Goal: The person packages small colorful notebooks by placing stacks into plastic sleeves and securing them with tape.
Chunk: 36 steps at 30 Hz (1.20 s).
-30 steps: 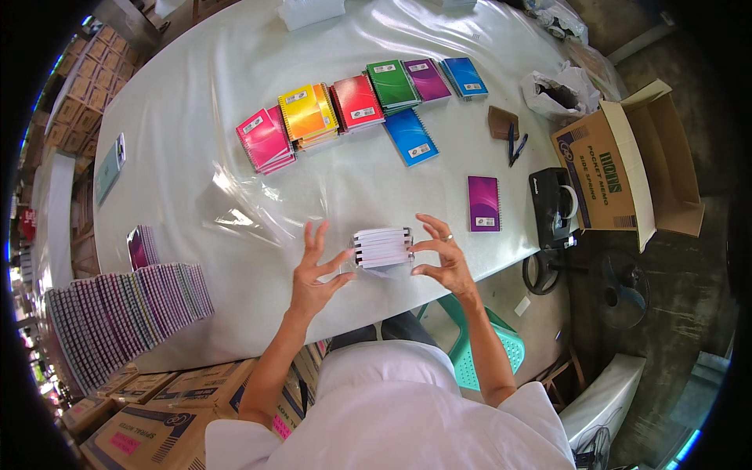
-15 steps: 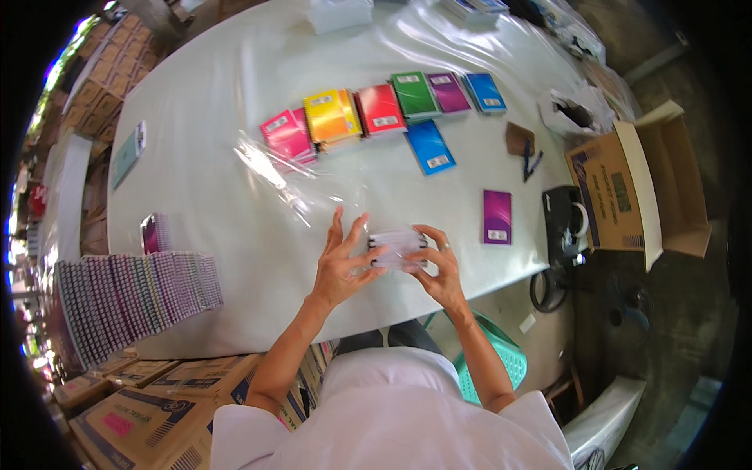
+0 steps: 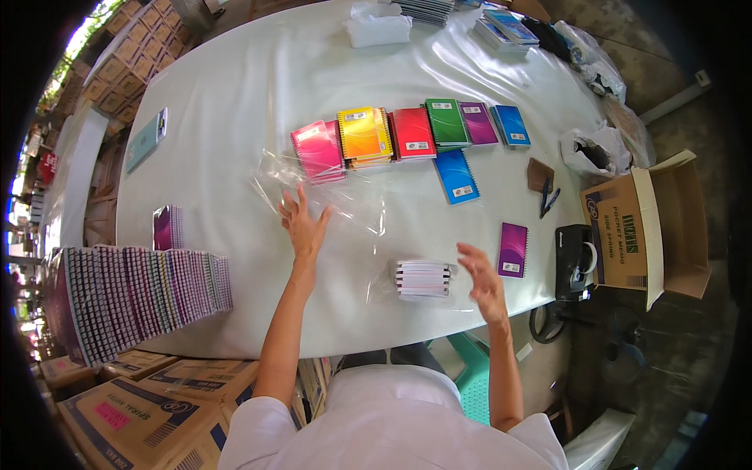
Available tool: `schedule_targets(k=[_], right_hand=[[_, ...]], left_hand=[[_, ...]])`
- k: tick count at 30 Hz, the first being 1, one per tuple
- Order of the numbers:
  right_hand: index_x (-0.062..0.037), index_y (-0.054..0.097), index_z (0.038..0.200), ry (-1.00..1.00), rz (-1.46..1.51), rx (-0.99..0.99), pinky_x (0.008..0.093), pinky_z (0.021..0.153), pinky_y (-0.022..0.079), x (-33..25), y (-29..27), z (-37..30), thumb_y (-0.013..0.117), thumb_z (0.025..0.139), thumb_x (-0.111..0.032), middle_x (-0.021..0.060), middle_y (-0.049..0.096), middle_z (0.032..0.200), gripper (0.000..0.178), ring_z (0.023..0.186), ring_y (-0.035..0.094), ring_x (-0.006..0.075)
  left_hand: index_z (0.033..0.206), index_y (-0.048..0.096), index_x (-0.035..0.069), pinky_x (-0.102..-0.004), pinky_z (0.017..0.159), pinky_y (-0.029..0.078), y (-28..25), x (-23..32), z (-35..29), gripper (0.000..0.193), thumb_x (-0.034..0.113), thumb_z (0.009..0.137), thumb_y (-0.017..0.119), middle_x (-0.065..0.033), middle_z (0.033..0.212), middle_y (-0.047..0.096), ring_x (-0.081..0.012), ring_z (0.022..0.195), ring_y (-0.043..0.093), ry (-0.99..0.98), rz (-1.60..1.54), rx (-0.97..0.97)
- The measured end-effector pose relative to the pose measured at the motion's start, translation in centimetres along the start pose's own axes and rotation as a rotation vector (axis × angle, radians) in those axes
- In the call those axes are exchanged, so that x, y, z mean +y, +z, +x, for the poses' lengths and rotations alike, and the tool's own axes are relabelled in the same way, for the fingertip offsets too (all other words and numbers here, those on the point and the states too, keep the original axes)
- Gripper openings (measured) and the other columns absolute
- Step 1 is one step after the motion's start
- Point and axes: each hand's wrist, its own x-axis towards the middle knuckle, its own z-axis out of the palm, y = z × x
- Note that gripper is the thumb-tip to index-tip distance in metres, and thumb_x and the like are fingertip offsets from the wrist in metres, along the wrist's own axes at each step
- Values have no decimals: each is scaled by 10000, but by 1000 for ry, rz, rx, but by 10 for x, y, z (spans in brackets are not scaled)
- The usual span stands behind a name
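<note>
Here, near the table's [image 3: 345, 321] front edge, a bundle of white-paged notebooks [image 3: 423, 280] lies stacked, seemingly not yet sealed, beside an open right hand [image 3: 483, 286] holding nothing; the left hand [image 3: 304, 227] spreads its fingers at clear plastic sheets [image 3: 356, 200], contact unclear. Beyond, coloured notebook stacks [image 3: 413, 133] sit unwrapped, apparently work left.

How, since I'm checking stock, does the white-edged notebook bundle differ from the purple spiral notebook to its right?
The notebook bundle shows white page edges; the purple spiral notebook shows its cover. The bundle's longer side runs crosswise; the notebook's points away from the person. Both rest on the table.
</note>
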Motion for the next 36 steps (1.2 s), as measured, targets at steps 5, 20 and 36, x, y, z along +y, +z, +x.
schedule_targets(k=[5,20,36], right_hand=[[42,563,1176,187,-702,414,390,934,432,67,-74,78,702,832,-272,186,576,1195,486,1143,530,309],[-24,546,962,343,-227,-189,304,732,467,-6,21,220,777,668,-20,84,596,868,374,815,584,175],[-3,646,995,83,-444,111,330,995,418,-32,-41,49,583,770,133,113,625,1155,270,1146,558,219]], left_hand=[[1429,406,227,-614,1115,91,6,-11,-13,710,422,803,681,-139,1554,171,-448,1421,41,109,267,-42],[1511,131,169,-626,1106,93,-25,-30,-38,1040,402,719,765,-89,1535,267,-437,1414,134,73,176,-64],[1314,550,179,-567,1102,221,-79,14,-93,739,264,640,840,-149,1508,301,-463,1407,121,508,-184,51]])
